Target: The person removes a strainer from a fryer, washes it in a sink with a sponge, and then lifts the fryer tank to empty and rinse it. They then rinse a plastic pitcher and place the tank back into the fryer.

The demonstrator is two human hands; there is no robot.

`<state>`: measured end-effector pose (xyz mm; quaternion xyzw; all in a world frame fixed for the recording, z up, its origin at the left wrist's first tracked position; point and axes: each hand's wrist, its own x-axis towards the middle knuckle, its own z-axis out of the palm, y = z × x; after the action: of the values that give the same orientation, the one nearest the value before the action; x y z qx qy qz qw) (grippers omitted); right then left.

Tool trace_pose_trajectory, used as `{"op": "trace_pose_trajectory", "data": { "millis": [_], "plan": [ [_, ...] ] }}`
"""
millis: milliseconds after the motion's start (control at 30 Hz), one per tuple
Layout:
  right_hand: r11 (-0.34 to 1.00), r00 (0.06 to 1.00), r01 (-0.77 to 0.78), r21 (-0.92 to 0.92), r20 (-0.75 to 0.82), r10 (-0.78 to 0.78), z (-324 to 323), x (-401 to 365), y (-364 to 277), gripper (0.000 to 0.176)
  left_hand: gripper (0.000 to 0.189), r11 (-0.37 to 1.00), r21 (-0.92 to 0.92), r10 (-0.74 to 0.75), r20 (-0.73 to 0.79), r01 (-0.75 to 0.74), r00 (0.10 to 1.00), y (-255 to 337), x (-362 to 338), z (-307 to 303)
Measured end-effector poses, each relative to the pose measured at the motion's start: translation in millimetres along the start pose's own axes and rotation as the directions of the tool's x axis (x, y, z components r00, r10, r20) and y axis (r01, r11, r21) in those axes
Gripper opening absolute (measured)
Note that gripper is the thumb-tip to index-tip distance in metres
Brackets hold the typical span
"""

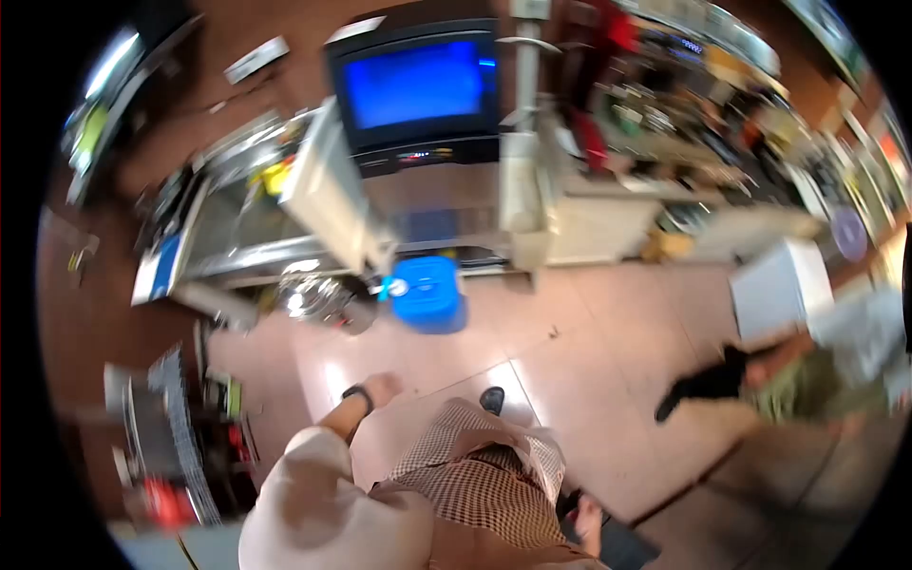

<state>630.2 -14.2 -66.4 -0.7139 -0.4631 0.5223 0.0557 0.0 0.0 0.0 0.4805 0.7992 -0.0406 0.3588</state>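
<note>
Hanging out over the pinkish tiled floor point(608, 351), here's the left hand point(383, 388), a dark band point(358, 395) around its wrist, and it's a blur: I can't tell whether its fingers are apart or together! Ahead of it, the blue container point(427, 299) sits on the floor, apart from the hand, with a shiny metal pot point(318, 296) just to its left. Down near the lower edge, the right hand point(589, 524) shows beside the checked garment point(475, 494), close to a dark thing point(570, 502); no telling how those fingers stand. Up behind the container, a dark appliance point(413, 85) glows blue! And over on the right, a cluttered worktop point(598, 187), a white box point(784, 290) and another person point(817, 380), in olive and pale clothing.
</note>
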Motion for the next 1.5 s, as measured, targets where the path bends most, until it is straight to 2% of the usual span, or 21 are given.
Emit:
{"op": "trace_pose_trajectory", "data": {
  "millis": [133,233,267,333,367,400,433,467,567,733,867,967,1067,1100,1133,1200,1267,1300,1333,1400,1500],
  "plan": [
    [0.953,0.921,0.285,-0.099,0.305,-0.243,-3.6,105.6,40.8,0.031,0.031,0.577,-0.805,0.029,-0.152,-0.141,0.988,87.5,14.9,-26.1],
    [0.870,0.770,0.118,-0.479,0.597,0.225,-58.9,173.7,-63.4,0.017,0.031,0.707,-0.697,-0.127,-0.292,-0.120,0.948,110.1,-36.4,-7.1],
    [0.905,0.477,0.400,-0.144,0.876,-0.072,-89.8,263.4,-0.8,0.020,0.033,0.754,-0.646,-0.141,-0.339,-0.121,0.930,104.7,-51.0,14.7],
    [0.895,0.695,0.067,-0.441,0.664,0.275,-128.7,376.6,-38.9,0.022,0.037,0.702,-0.710,-0.274,-0.204,0.050,0.940,98.4,-97.1,49.4],
    [0.907,0.801,0.345,-0.242,0.580,-0.150,-137.0,380.6,-82.9,0.023,0.039,0.646,-0.724,-0.410,-0.065,0.240,0.910,79.8,-115.1,95.5],
    [0.872,0.680,-0.182,-0.454,0.583,0.445,-154.3,475.0,-112.2,0.026,0.041,0.572,-0.706,-0.530,0.070,0.417,0.845,50.5,-129.0,149.4],
    [0.933,0.911,0.193,-0.303,0.408,-0.056,-138.8,368.4,-228.6,0.022,0.038,0.463,-0.756,-0.655,0.059,0.462,0.753,38.8,-154.5,193.7],
    [0.877,0.888,0.322,-0.356,0.436,-0.149,-129.8,382.9,-268.8,0.024,0.035,0.348,-0.799,-0.765,0.061,0.491,0.641,31.5,-179.8,238.0],
    [0.526,0.816,0.558,-0.642,0.538,-0.210,-62.1,371.6,-381.0,0.026,0.022,-0.645,-0.761,-0.654,0.598,0.070,0.463,12.2,-234.5,368.1],
    [0.576,0.725,0.642,-0.507,0.645,-0.241,145.7,268.7,-472.4,0.025,0.021,-0.709,-0.595,-0.424,0.788,0.378,0.445,5.2,-267.0,462.9],
    [0.484,0.651,0.664,-0.569,0.759,0.000,318.9,192.9,-471.6,0.028,0.036,-0.698,-0.670,-0.554,0.728,0.252,0.403,-57.3,-263.2,365.2],
    [0.078,0.398,0.916,-0.395,0.916,-0.039,427.8,134.6,-492.9,0.031,0.034,-0.552,-0.830,-0.727,0.526,0.081,0.442,-164.7,-259.6,360.9],
    [-0.134,0.404,0.910,-0.392,0.911,0.079,523.2,29.0,-573.0,0.033,0.033,-0.393,-0.920,-0.828,0.358,0.008,0.431,-271.9,-276.7,276.6],
    [-0.071,0.430,0.903,-0.424,0.890,0.150,554.4,-10.7,-606.0,0.033,0.034,-0.379,-0.925,-0.817,0.340,0.009,0.466,-311.2,-283.0,260.2],
    [0.298,0.319,0.877,-0.377,0.920,0.226,584.3,-30.3,-629.7,0.032,0.036,-0.334,-0.942,-0.836,0.315,0.040,0.448,-347.1,-284.5,251.6],
    [0.859,0.096,0.413,-0.303,0.952,0.290,640.4,-56.2,-666.7,0.031,0.035,-0.273,-0.951,-0.865,0.309,0.146,0.396,-413.1,-291.5,211.2],
    [0.956,-0.034,0.074,-0.283,0.958,0.286,703.4,-77.0,-701.7,0.024,0.033,-0.279,-0.959,-0.908,0.277,0.039,0.315,-462.3,-298.7,165.8],
    [0.744,0.221,0.524,-0.414,0.910,0.350,753.8,-68.0,-708.0,0.024,0.032,-0.337,-0.941,-0.901,0.330,0.027,0.281,-483.5,-299.5,152.6],
    [0.114,0.326,0.932,-0.343,0.934,0.147,792.7,-78.3,-715.4,0.027,0.032,-0.374,-0.927,-0.902,0.360,-0.014,0.238,-498.1,-301.5,130.1],
    [-0.728,0.029,0.684,0.051,0.995,0.097,864.7,-60.1,-724.5,0.028,0.034,-0.464,-0.885,-0.861,0.462,0.042,0.213,-525.0,-303.1,104.1],
    [-0.140,0.201,0.974,-0.179,0.965,0.169,973.8,-95.8,-752.3,0.029,0.035,-0.483,-0.858,-0.828,0.512,0.173,0.228,-549.8,-285.8,132.6]
  ]
}}
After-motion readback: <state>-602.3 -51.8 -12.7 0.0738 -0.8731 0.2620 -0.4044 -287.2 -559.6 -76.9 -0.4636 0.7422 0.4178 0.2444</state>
